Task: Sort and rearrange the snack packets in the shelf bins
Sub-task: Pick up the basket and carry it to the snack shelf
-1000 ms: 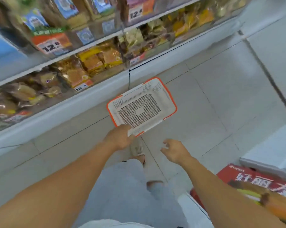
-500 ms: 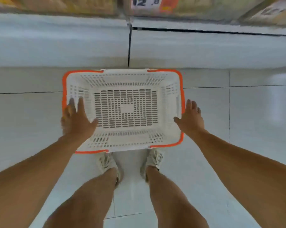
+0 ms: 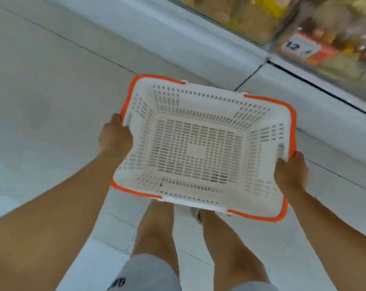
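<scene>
Each hand, left hand (image 3: 114,137) and right hand (image 3: 291,173), grips the empty basket (image 3: 198,152) by an end; level carrying beside the snack packets (image 3: 251,15) suits loading.

price tag (image 3: 299,47) — shelf edge | reads "12" — rest blurred

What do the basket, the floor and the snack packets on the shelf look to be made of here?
The basket looks like moulded matte white plastic, going by its regular slotted grid, with smooth orange trim along the rim. The floor seems to be pale glazed tile: thin grout lines and a soft sheen. The snack packets appear to be clear glossy film, though they are too blurred to be sure.
</scene>
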`<action>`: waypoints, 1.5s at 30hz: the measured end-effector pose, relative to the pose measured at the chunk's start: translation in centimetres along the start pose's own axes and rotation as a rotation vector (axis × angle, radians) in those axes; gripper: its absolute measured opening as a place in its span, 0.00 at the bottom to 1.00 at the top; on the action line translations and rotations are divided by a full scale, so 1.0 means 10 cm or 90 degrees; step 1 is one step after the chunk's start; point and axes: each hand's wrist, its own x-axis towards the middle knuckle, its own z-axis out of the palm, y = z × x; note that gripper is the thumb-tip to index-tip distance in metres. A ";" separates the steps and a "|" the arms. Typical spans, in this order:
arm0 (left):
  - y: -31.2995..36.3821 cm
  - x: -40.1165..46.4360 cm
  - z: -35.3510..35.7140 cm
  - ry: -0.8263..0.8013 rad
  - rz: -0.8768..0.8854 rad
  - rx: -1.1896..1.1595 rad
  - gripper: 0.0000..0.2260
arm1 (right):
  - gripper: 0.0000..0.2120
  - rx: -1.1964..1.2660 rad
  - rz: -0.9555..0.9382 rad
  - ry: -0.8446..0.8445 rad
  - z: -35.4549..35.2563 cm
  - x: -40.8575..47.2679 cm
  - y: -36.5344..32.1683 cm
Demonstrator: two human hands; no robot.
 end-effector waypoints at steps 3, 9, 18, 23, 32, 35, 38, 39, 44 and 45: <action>-0.65 -0.63 -0.95 -0.001 -0.061 -0.068 0.12 | 0.24 -0.005 -0.132 0.029 -0.65 -0.65 -0.44; -1.97 -1.57 -2.29 0.037 -0.122 -0.305 0.13 | 0.19 0.003 -0.272 -0.007 -1.35 -2.15 -2.05; -3.99 -1.21 -3.74 0.265 -0.330 -0.503 0.13 | 0.11 -0.014 -0.581 -0.111 -0.63 -4.24 -4.95; -4.78 -0.36 -4.70 0.294 -0.368 -0.538 0.14 | 0.09 0.011 -0.641 -0.163 -0.11 -5.03 -6.47; -5.73 1.62 -6.45 0.355 -0.357 -0.548 0.13 | 0.06 0.057 -0.641 -0.220 0.81 -5.75 -9.16; -6.14 2.04 -6.93 0.351 -0.376 -0.557 0.08 | 0.08 0.036 -0.667 -0.216 1.06 -6.17 -9.96; -6.64 2.61 -7.37 0.360 -0.385 -0.561 0.08 | 0.05 0.017 -0.697 -0.223 1.44 -6.60 -10.76; -6.81 2.82 -7.50 0.366 -0.385 -0.567 0.09 | 0.04 0.011 -0.701 -0.224 1.62 -6.73 -11.02; -7.67 3.92 -8.20 0.362 -0.409 -0.583 0.14 | 0.03 0.037 -0.664 -0.211 2.36 -7.43 -12.20; -7.82 4.08 -8.36 0.357 -0.405 -0.588 0.13 | 0.03 0.044 -0.660 -0.209 2.43 -7.57 -12.41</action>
